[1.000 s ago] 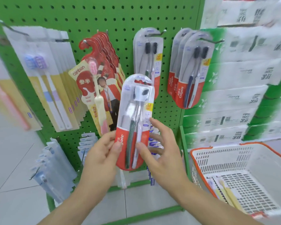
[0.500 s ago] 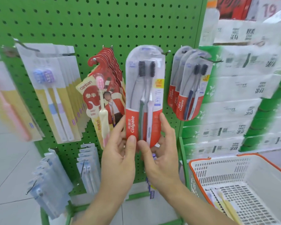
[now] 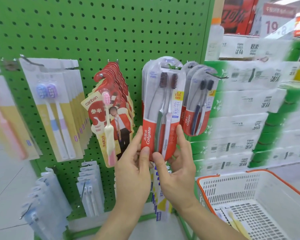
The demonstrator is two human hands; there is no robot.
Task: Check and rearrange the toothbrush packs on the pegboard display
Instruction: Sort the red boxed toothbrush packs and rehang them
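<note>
I pinch the bottom of the toothbrush pack [image 3: 163, 108] with my left hand [image 3: 133, 172] and right hand [image 3: 178, 170], thumbs in front, fingers behind, its long axis upright against the pegboard [image 3: 111, 32], the hang hole straight above my hands.

- One green pegboard [image 3: 111, 32].
- Two hands: left hand [image 3: 133, 172], right hand [image 3: 178, 172].
- One Colgate pack [image 3: 163, 108] held in front, with two brushes inside; at least one more behind it.
- About three Colgate packs [image 3: 197, 101] on the right peg.
- A stack of red canban packs [image 3: 109, 118], too overlapped to count.
- One white basket [image 3: 249, 196].
</note>
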